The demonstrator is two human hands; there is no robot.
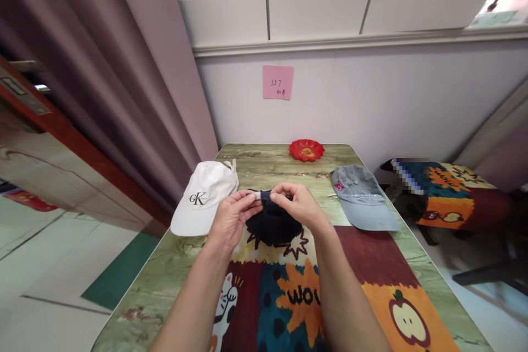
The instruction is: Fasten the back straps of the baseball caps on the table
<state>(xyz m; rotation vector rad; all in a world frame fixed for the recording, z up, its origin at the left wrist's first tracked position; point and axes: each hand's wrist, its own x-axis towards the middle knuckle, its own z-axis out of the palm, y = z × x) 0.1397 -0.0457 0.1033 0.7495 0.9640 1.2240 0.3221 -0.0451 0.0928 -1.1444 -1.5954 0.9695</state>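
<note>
A black cap (274, 225) is between my hands above the patterned cloth, its strap side turned up. My left hand (237, 212) pinches the left end of the cap's strap (264, 196), where a pale strip shows. With thumb and fingers closed, my right hand (299, 203) grips the strap's right part. A white cap (210, 192) with black letters lies just left of my left hand. Off to the right of my right hand rests a grey cap (361, 198) with a red patch, its brim pointing toward the near right.
A red scalloped dish (307, 150) stands at the table's far edge. The colourful cloth (284, 297) covers the table's near middle. A pink note (278, 82) is stuck on the wall. To the right stands a stool with a similar cloth (457, 198); a purple curtain (157, 66) hangs left.
</note>
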